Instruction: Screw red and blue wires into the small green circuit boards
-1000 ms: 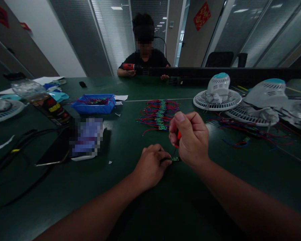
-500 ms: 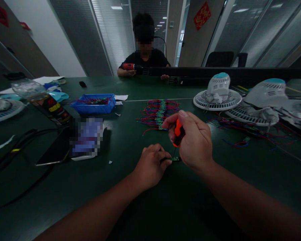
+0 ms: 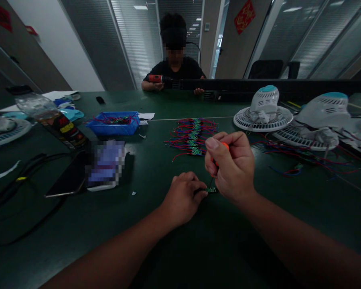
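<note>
A small green circuit board (image 3: 211, 190) lies on the dark green table, its left end pinched between the thumb and fingers of my left hand (image 3: 185, 196). My right hand (image 3: 233, 168) is wrapped round an orange and black screwdriver (image 3: 225, 146); most of the handle is hidden by the fingers. The thin shaft points down at the board, and I cannot tell whether the tip touches it. Beyond my hands, a row of several green circuit boards (image 3: 195, 136) with red and blue wires sits on the table.
To the left are a blue tray (image 3: 112, 127) of wired boards, a bottle (image 3: 58, 124), a phone (image 3: 67, 174) and black cables (image 3: 24, 174). White fan-like housings (image 3: 263, 110) and loose wires (image 3: 307, 156) lie at the right. Across the table a person (image 3: 174, 66) holds a red power tool (image 3: 155, 78).
My right hand has turned its grip round the screwdriver, so less of the orange handle shows. My left hand still pinches the board in about the same place.
</note>
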Tool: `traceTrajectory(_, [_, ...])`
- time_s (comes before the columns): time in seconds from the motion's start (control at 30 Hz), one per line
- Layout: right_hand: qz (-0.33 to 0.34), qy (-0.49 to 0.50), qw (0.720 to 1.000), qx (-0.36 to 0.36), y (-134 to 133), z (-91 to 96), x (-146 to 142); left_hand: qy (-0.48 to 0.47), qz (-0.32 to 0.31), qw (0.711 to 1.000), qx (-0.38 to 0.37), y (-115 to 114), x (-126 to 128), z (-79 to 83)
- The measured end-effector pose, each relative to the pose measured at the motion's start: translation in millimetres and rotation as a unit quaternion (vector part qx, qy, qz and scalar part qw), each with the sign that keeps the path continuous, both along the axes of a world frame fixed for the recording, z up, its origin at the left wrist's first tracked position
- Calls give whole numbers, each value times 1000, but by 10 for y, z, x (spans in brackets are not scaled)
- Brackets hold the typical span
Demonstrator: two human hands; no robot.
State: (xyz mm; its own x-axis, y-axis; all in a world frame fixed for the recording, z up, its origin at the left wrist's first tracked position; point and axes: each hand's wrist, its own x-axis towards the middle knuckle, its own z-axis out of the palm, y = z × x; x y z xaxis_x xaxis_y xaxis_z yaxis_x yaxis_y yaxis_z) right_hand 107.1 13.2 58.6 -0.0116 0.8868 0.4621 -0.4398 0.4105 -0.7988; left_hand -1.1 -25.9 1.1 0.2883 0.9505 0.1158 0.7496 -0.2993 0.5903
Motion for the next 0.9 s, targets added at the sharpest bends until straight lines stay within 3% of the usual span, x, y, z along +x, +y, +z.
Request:
traceTrajectory(0.53, [-83,-116,990,12,-78,33,20,-12,-14,1000,-1,5,-11,10])
traceTrajectory(0.67, [-53,-65,996,-27,-9,25,24,-5,-7,1000,-8,4,-8,12])
traceTrajectory(0.9, [-24,22,999,-17,47,-25,20,-3,-2,1000,-4,1,-5,3])
